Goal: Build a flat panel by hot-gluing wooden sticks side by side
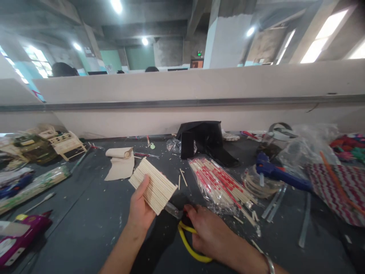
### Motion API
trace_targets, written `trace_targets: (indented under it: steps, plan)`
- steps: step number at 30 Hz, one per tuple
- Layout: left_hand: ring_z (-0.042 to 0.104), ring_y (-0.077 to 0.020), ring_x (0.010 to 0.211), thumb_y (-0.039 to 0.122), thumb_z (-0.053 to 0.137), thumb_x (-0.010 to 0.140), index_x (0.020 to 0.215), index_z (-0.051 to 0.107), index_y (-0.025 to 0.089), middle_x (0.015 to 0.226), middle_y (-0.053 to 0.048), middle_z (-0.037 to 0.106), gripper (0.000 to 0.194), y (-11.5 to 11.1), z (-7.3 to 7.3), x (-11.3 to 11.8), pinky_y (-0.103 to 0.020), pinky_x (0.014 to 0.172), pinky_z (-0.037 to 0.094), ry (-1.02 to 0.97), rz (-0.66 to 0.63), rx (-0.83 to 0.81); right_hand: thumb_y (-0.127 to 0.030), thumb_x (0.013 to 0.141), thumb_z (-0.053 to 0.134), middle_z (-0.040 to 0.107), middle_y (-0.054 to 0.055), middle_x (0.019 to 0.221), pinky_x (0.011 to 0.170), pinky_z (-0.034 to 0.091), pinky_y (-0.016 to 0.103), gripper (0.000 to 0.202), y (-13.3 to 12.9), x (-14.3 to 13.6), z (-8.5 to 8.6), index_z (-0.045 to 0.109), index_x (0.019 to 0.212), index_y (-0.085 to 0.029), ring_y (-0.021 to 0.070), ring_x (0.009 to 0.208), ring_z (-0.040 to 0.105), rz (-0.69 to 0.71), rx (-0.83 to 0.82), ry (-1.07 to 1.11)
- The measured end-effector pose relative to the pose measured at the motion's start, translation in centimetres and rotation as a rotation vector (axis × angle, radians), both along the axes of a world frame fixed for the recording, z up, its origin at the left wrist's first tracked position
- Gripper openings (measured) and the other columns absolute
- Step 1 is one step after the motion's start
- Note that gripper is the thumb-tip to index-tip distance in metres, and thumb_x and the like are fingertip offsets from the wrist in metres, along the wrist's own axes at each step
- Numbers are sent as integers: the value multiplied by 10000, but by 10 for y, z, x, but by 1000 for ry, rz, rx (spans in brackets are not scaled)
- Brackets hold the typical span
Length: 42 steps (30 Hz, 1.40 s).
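Note:
My left hand (142, 208) holds up a flat panel of light wooden sticks (155, 184) laid side by side, with the thumb across its face. My right hand (209, 228) is closed around yellow-handled scissors (188, 245). Their blurred blades point at the panel's lower right edge; whether they touch it I cannot tell. Two loose sticks (183, 178) lie beyond the panel. To the right, a clear plastic bag (209, 192) contains many sticks with red bands. A partly rolled piece of beige cloth (121, 167) is behind my left hand.
A blue glue gun (281, 176) and clear glue sticks (273, 203) lie at right, near woven striped fabric (339, 190). A black phone (187, 145) leans by a black bag (207, 137). Small wooden furniture (67, 144) and a magenta device (24, 238) are at left. A low partition (182, 120) runs behind.

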<state>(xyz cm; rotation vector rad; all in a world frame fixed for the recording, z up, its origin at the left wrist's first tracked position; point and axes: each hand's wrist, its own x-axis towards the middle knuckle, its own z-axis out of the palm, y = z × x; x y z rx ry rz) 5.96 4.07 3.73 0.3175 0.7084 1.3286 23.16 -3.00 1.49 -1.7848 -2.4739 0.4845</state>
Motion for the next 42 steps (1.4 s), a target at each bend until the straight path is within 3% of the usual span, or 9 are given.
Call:
trace_targets:
  steps: [5, 10, 14, 16, 19, 21, 29, 33, 42]
  plan:
    - [699, -190, 655, 281, 598, 824, 890, 694, 136, 751, -53, 739, 186, -9, 7, -3, -331, 732, 582, 21, -116, -20, -180, 647, 606, 670, 77, 853, 647, 459, 281, 432, 12, 14, 4, 553, 1075, -149, 209, 735, 629, -130, -79, 299]
    - [701, -223, 675, 354, 615, 806, 925, 690, 128, 797, -92, 740, 266, -17, 17, 3, -327, 627, 583, 53, -229, -42, -266, 782, 565, 591, -8, 757, 501, 427, 223, 322, 30, 33, -3, 506, 1094, -213, 109, 552, 532, -198, -216, 932]
    - [702, -249, 659, 308, 650, 778, 934, 684, 110, 791, -129, 738, 254, -19, 25, 12, -357, 639, 573, 113, -375, -22, -310, 849, 535, 567, 39, 963, 652, 494, 264, 291, 38, 37, 3, 452, 1119, -241, 164, 831, 589, -183, 38, 1322]
    - [700, -243, 654, 302, 662, 771, 966, 682, 119, 777, -118, 738, 269, -18, 27, 19, -358, 660, 568, 113, -416, 19, -295, 851, 555, 538, 34, 991, 768, 491, 302, 281, 40, 38, 11, 443, 1105, -252, 169, 901, 561, -184, 234, 1262]
    - [703, -232, 721, 286, 685, 759, 1001, 680, 133, 801, -99, 739, 286, -18, 21, 30, -354, 762, 552, 84, -475, 85, -298, 858, 563, 512, 44, 1006, 866, 455, 375, 296, 43, 42, 18, 436, 1121, -247, 188, 928, 529, -231, 531, 966]
    - [700, -237, 795, 268, 698, 752, 1003, 683, 144, 832, -90, 739, 280, -19, 13, 36, -356, 822, 533, 68, -503, 99, -272, 872, 539, 509, 79, 1074, 891, 441, 411, 328, 44, 45, 15, 408, 1170, -236, 221, 1001, 513, -212, 629, 795]
    - [660, -236, 942, 249, 639, 811, 1150, 628, 183, 975, -93, 720, 345, -32, -15, 45, -350, 879, 489, 1, -522, 108, -112, 815, 457, 499, 146, 1155, 886, 461, 449, 477, 38, 46, -8, 339, 1268, -206, 285, 1089, 505, -41, 707, 539]
    - [644, -236, 977, 238, 607, 835, 1227, 576, 217, 1054, -90, 695, 394, -34, -19, 47, -354, 886, 478, -26, -517, 160, -80, 770, 452, 529, 136, 1117, 862, 474, 439, 527, 36, 43, -7, 357, 1274, -200, 280, 1035, 526, -16, 689, 503]
    - [637, -231, 982, 211, 639, 805, 1227, 575, 243, 993, -71, 707, 428, -34, -25, 43, -351, 895, 464, 22, -538, 163, -161, 780, 524, 572, 120, 1065, 814, 489, 401, 479, 34, 46, -3, 398, 1240, -202, 262, 961, 548, 23, 693, 524]
